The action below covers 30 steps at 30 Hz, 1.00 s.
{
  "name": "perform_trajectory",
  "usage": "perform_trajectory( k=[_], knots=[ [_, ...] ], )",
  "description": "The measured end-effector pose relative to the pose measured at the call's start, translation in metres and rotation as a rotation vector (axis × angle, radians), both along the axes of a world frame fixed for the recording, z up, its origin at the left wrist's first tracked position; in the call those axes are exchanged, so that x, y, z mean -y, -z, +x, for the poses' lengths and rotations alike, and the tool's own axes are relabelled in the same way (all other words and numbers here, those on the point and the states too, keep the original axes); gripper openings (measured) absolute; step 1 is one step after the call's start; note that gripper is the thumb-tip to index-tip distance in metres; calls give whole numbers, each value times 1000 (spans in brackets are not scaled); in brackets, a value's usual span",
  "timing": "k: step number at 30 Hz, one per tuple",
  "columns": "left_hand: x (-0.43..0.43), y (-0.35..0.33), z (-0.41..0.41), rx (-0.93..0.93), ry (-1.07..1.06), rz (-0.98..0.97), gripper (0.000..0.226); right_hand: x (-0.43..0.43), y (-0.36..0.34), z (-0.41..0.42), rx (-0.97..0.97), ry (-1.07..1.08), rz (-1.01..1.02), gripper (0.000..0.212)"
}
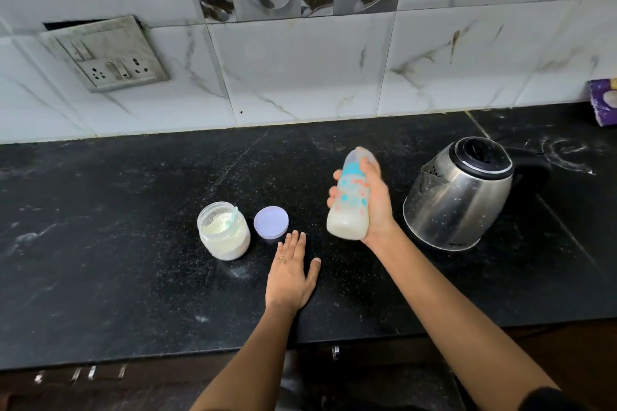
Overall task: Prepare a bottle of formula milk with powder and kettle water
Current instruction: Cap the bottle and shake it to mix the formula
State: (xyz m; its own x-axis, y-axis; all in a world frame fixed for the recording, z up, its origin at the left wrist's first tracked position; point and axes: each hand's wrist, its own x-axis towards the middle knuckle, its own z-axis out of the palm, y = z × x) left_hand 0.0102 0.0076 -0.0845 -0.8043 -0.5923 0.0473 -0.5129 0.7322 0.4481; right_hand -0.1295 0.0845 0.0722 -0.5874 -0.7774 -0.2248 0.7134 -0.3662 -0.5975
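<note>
Mixing step: capped bottle (350,200), milky at its base, clasped in right hand (375,207) grip above the desk (133,277) beside kettle (460,193); left hand (290,274) flat, empty; next, likely relidding powder jar (223,230) with lid (271,222).

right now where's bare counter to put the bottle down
The widest bare patch of counter is left of the powder jar. There is also an open strip between the backsplash and the jar. It is crowded between the lid, the flat left hand, the right hand holding the bottle, and the kettle.
</note>
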Motion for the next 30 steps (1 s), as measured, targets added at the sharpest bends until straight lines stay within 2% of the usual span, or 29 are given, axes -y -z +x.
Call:
perform_trajectory(
  k=[1,3,4,6,8,10,12,15,16,19,22,25,28,30],
  knots=[
    [0,0,0,-4,1,-1,64,-2,4,4,-81,-44,19,23],
    [0,0,0,-12,-1,-7,64,-8,5,12,-221,-91,31,33],
    [0,0,0,-14,-2,-11,63,-6,3,10,-214,-79,28,37],
    [-1,-1,-1,-13,-4,-12,63,-3,1,-1,-47,7,10,40],
    [-1,-2,0,-13,-9,-17,63,-3,3,-6,8,-12,5,55],
    [-1,-2,0,-5,-3,-20,63,-9,10,0,-130,-124,42,66],
    [-1,0,0,-5,-6,-19,63,-15,10,6,-240,-149,26,62],
    [-1,-1,-1,-5,-13,-13,63,-7,6,-6,-27,47,33,74],
    [-1,-1,-1,-5,-15,-16,63,-5,5,-10,14,89,43,69],
    [-2,-2,-2,-3,-18,-13,63,-11,7,-12,-47,-21,122,50],
    [-1,-1,-2,-4,-21,-8,64,-18,1,-11,-61,-111,-2,48],
    [-1,0,-2,-1,-26,-6,64,-18,-3,-15,-49,-135,-71,58],
    [-1,0,-1,-4,-27,2,64,-17,-5,-15,-85,-147,-40,87],
    [-1,0,-1,-5,-28,3,64,-14,-8,-15,11,-185,-62,91]
  ],
)
